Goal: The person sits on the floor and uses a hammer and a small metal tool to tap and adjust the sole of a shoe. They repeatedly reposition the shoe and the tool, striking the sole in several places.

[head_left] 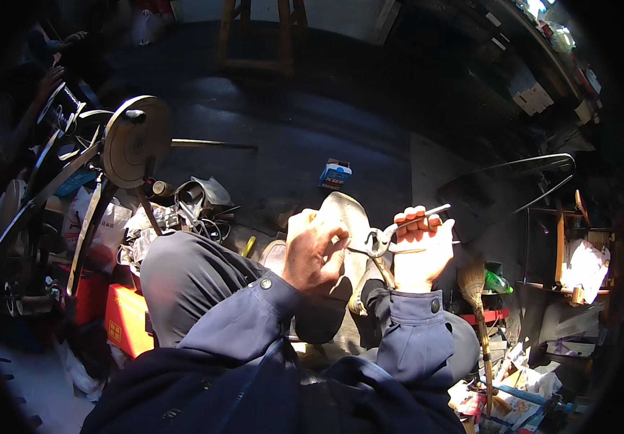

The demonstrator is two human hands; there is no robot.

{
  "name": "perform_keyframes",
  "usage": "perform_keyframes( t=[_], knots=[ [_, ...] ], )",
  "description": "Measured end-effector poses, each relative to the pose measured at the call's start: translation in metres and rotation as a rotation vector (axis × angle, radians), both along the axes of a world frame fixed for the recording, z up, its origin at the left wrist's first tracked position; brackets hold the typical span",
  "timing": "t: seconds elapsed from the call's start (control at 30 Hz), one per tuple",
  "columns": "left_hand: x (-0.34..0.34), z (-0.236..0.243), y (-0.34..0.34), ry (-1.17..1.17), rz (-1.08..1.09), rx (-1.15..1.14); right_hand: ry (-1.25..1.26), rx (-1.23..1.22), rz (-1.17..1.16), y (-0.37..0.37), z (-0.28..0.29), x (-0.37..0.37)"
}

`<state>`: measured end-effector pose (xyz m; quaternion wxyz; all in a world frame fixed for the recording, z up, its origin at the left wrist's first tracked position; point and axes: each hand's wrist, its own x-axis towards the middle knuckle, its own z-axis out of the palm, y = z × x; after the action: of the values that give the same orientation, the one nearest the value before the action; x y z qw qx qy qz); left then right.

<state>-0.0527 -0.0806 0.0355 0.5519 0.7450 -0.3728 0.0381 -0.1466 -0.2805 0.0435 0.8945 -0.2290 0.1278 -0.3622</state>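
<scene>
Sunlight falls on both hands above my lap. My right hand (422, 254) is closed round the handles of metal pincers (380, 243), whose rounded jaws point left toward my other hand. One handle sticks out past my curled fingers. My left hand (315, 249) is closed with thumb and fingers pinched together, close to the jaws; what it pinches is too small to make out. Beneath and between the hands lies a pale, curved piece (346, 211), rounded at its far end and partly covered by my left hand. Its kind and material are unclear.
On the left stands a metal machine with a large round wheel (137, 141). Bags and tools lie near my left knee, by a red box (129, 318). A small blue box (335, 173) sits ahead. At right are a straw broom (472, 282) and a green bottle (498, 282).
</scene>
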Motion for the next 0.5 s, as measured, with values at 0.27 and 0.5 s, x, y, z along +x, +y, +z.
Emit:
perform_keyframes(
  t=[0.27,0.5],
  knots=[
    [0.129,-0.185,0.051,0.726,0.572,0.218,0.354,-0.131,-0.247,-0.036,-0.043,-0.034],
    [0.143,-0.273,0.07,0.769,0.758,0.589,1.057,-0.193,0.043,-0.012,-0.192,-0.07]
  ],
)
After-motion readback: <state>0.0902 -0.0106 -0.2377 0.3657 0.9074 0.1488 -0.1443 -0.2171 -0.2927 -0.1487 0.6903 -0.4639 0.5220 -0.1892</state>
